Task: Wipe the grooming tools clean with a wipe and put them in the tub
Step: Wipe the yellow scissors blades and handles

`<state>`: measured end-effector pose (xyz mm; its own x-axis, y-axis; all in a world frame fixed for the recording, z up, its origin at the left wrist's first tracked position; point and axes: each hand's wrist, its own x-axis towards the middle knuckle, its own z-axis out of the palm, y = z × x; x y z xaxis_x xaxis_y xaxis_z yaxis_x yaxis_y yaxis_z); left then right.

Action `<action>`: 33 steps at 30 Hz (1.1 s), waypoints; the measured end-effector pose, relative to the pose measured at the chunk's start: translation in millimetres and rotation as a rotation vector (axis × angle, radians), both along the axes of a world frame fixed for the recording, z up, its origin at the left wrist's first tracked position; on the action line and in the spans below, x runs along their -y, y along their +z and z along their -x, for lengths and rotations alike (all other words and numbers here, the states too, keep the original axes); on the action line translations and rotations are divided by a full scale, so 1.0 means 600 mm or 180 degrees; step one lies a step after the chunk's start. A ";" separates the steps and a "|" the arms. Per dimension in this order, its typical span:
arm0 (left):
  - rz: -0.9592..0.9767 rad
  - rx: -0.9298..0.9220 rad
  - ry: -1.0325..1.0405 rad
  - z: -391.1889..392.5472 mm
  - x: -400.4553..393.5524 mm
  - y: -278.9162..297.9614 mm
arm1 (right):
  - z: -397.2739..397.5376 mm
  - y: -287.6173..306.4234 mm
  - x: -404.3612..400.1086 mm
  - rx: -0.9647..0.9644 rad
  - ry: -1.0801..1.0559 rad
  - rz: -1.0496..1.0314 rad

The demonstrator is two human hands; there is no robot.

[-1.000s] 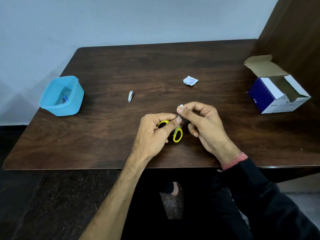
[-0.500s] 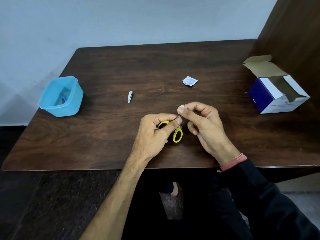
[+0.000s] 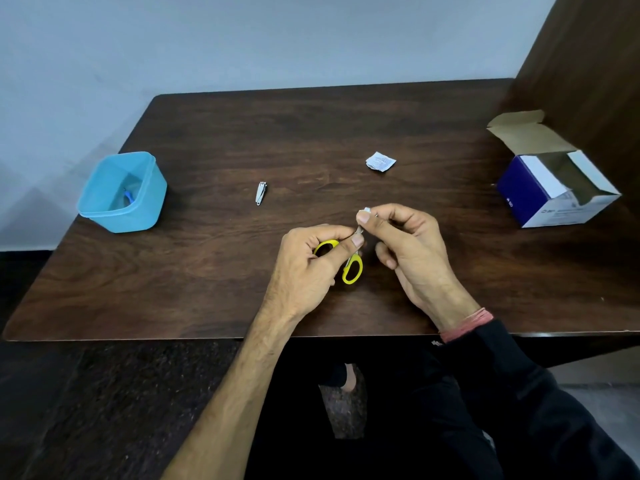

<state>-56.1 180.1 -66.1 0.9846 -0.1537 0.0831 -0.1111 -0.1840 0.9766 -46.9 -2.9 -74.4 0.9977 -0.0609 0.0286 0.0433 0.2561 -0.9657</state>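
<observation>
Small scissors with yellow handles (image 3: 352,270) are held by my left hand (image 3: 308,268) just above the table's front middle. My right hand (image 3: 408,251) pinches a small white wipe (image 3: 364,212) around the blade tips, which are mostly hidden by my fingers. A silver nail clipper (image 3: 261,192) lies loose on the table, left of my hands. The light blue tub (image 3: 121,192) stands at the table's left edge with a small blue item inside.
A torn white wipe wrapper (image 3: 380,161) lies beyond my hands. An open blue and white cardboard box (image 3: 554,192) sits at the right side, next to a brown wall panel. The dark wooden table (image 3: 207,289) ends just before my lap.
My right hand's fingers have shifted slightly along the scissor blades with the wipe. The scissors and left hand stay nearly in place.
</observation>
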 end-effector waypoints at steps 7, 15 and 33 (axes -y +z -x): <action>-0.0017 0.0055 -0.0010 -0.002 0.000 -0.004 | 0.002 0.002 -0.003 0.0013 0.0051 0.0015; -0.0086 0.0098 0.0033 -0.004 -0.001 -0.007 | 0.004 0.004 -0.003 0.0002 0.0009 -0.0004; -0.0218 0.0201 -0.0002 -0.007 -0.005 -0.011 | 0.004 0.008 -0.003 0.0004 0.0048 0.0095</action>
<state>-51.8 182.9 -73.0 0.9777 -0.1617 0.1343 -0.1723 -0.2500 0.9528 -49.5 -1.3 -69.7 0.9985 -0.0451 0.0313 0.0408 0.2278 -0.9729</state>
